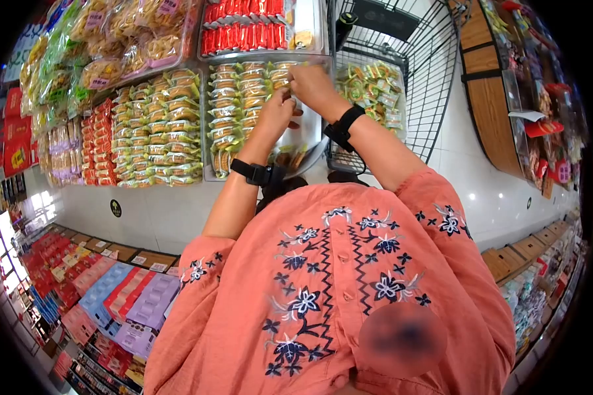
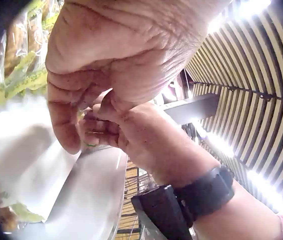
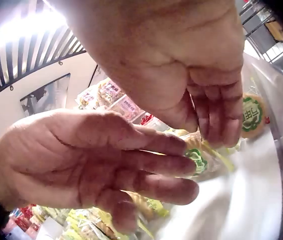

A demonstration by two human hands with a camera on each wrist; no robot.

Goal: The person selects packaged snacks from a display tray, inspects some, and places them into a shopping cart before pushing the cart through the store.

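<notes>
In the head view, both hands are over a clear tray [image 1: 207, 131] of wrapped biscuits [image 1: 224, 102]. My right hand [image 1: 315, 87] is at the upper rows; in the right wrist view its curled fingers and thumb [image 3: 214, 115] pinch a wrapped biscuit with a green label [image 3: 197, 161]. Just below and left of it, my left hand [image 1: 277, 117] has its fingers extended and parted, the palm [image 3: 91, 160] showing, with the fingertips beside that biscuit. The left wrist view shows my left hand [image 2: 116, 60] large in front of my right hand [image 2: 146, 135].
A shopping cart [image 1: 435, 72] stands right of the tray, with another tray of green packets [image 1: 373, 92] at its near side. Red packets [image 1: 244, 38] lie beyond, more wrapped biscuits [image 1: 158, 131] to the left. A wooden display [image 1: 494, 99] stands at the far right.
</notes>
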